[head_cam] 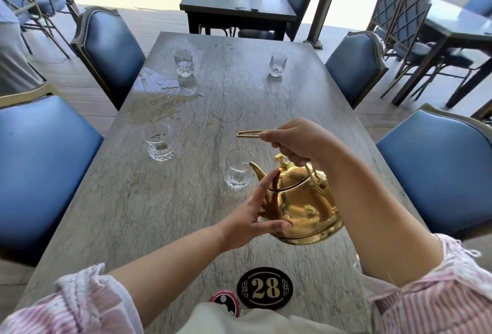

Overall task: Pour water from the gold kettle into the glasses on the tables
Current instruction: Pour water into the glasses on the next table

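1. We saw the right hand [299, 140] closed in a fist round the thin wire handle [255, 132] of the gold kettle [300, 203], holding the kettle up over the near right part of the table [159, 200], tilted with its spout [257, 170] toward the nearest glass.
2. The left hand [250, 216] was open, fingers spread; its fingertips and thumb pressed lightly against the kettle's rounded side below the lid, without wrapping round it.
3. The kettle was polished, mirror-bright metal, squat and bulbous, with a knobbed lid and a curved, tapering spout.
4. The spout tip sat at the rim of the near glass [238, 168], a short clear tumbler with a cut, scalloped base. We could not tell whether water was running.
5. A second similar tumbler [158, 142] stood to the left with some water in it; two taller cut glasses stood at the far left [183, 62] and far right [277, 64], well apart.
6. The tabletop was grey, veined, stone-like and matte, with a wet, streaked puddle [159, 91] reaching its left edge between the two left glasses.
7. A black oval plaque reading 28 [265, 288] lay at the near edge, a round red-rimmed disc [224, 301] just beside it.
8. Blue padded chairs [45, 163] flanked both long sides, close to the edges; the table's middle lay bare between the glasses.
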### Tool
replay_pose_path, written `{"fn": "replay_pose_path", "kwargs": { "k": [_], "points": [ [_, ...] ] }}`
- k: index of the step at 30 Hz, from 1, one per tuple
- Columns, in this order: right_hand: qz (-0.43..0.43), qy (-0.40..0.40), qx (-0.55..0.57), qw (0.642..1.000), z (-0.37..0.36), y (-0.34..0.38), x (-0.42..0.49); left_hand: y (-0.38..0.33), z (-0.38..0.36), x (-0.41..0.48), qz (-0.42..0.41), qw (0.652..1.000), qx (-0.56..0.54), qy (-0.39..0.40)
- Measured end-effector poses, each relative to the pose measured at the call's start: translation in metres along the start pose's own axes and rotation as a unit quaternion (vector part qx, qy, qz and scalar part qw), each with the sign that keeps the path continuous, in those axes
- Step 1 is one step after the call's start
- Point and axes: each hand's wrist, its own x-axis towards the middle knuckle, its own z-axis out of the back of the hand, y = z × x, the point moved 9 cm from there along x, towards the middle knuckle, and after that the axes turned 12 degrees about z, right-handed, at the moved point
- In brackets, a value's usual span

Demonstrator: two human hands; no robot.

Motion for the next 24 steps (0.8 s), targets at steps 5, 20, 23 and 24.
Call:
{"fn": "replay_pose_path", "kwargs": {
  "k": [5, 20, 23, 24],
  "points": [
    [0.0, 0.0, 0.0, 1.0, -0.0006, 0.0001, -0.0013, 0.0003, -0.0005, 0.0001, -0.003, 1.0, 0.003, 0.006],
    [-0.001, -0.01, 0.009, 1.0, -0.0008, 0.0018, -0.0044, -0.0058, -0.0025, -0.0029, -0.012, 0.999, -0.002, 0.031],
    [-0.002, -0.012, 0.011, 1.0, -0.0015, 0.0014, -0.0069, -0.0042, -0.0015, -0.0032, -0.012, 0.999, 0.003, 0.033],
    [-0.001, -0.015, 0.016, 1.0, -0.0014, 0.0011, -0.0076, -0.0034, -0.0013, -0.0031, -0.009, 0.999, 0.004, 0.036]
  ]
}}
